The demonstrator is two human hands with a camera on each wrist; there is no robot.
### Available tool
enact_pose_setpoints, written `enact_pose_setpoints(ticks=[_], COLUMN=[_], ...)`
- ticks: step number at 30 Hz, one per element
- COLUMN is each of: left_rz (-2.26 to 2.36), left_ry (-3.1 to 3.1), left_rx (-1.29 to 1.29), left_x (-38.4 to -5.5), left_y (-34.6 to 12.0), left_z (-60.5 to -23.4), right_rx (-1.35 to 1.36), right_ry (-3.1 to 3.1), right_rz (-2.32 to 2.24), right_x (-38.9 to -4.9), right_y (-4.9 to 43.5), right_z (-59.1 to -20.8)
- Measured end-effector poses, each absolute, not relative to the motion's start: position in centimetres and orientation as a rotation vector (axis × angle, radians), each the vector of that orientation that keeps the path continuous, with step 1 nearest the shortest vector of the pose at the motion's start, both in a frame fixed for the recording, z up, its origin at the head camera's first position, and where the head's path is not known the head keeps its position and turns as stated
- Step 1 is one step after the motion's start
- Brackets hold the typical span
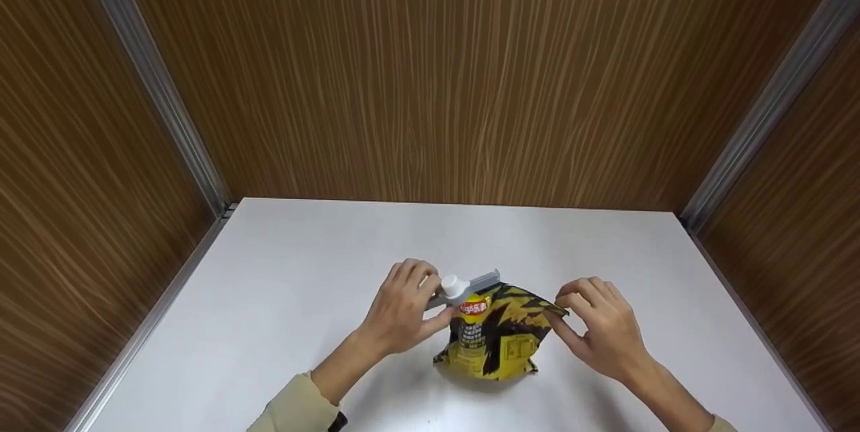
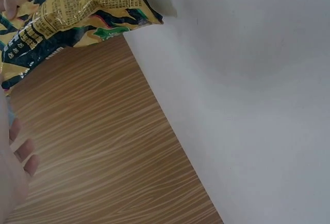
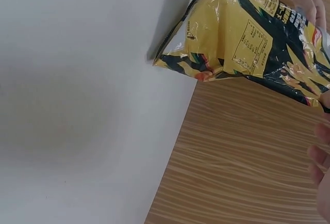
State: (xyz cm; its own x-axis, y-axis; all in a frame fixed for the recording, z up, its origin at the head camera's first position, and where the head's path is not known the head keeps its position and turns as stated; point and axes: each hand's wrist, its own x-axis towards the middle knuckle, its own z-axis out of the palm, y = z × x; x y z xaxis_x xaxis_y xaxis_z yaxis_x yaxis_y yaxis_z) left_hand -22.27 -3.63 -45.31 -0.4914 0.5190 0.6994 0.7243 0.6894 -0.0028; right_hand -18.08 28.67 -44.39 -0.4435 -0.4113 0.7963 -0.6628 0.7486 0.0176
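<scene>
A yellow and black chip bag (image 1: 507, 341) stands upright on the white table, its top edge slanting down to the right. Across the left part of that edge lies a grey bag clip (image 1: 485, 280) with a round white cap (image 1: 453, 285). My left hand (image 1: 405, 308) pinches the clip's left end between thumb and fingers. With thumb and fingers, my right hand (image 1: 603, 328) pinches the bag's top right corner. Both wrist views show the bag's printed sides, its bottom end near the table; the clip is mostly out of sight there.
The white table (image 1: 282, 271) reaches back to a brown wood-grain panel (image 1: 430, 82). Similar panels stand at the left and right, with grey metal posts (image 1: 164, 93) at the corners.
</scene>
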Motion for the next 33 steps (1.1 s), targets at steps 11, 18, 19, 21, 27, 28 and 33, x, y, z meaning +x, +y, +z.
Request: enact_pose_setpoints(ticks=[11,18,19,21,27,28,33], left_rz=[-0.431,-0.437,-0.434,-0.424,-0.401,-0.401,-0.411], left_ry=[-2.255,-2.271,-2.273,-2.275,-2.28,-2.281,-2.287], left_rx=[-0.909,-0.855,-0.847,-0.832,-0.806,-0.803,-0.785], left_x=[-22.4,-23.0,-23.0,-23.3,-23.9,-24.0,-24.6], left_y=[-3.8,-3.8,-3.8,-3.7,-3.4,-3.4,-3.2], left_z=[-46.1,-46.6,-46.7,-46.8,-47.2,-47.3,-47.5], right_rx=[0.762,0.715,0.705,0.682,0.624,0.619,0.601], right_ry=[-2.134,-2.148,-2.152,-2.163,-2.2,-2.206,-2.238], right_rz=[0.4,0.424,0.429,0.434,0.422,0.42,0.398], right_x=[-18.0,-18.9,-19.0,-19.2,-19.9,-20.0,-20.5], right_y=[28.1,28.0,28.0,28.1,28.3,28.3,28.5], right_z=[-44.9,-45.6,-45.7,-46.0,-46.8,-46.9,-47.4])
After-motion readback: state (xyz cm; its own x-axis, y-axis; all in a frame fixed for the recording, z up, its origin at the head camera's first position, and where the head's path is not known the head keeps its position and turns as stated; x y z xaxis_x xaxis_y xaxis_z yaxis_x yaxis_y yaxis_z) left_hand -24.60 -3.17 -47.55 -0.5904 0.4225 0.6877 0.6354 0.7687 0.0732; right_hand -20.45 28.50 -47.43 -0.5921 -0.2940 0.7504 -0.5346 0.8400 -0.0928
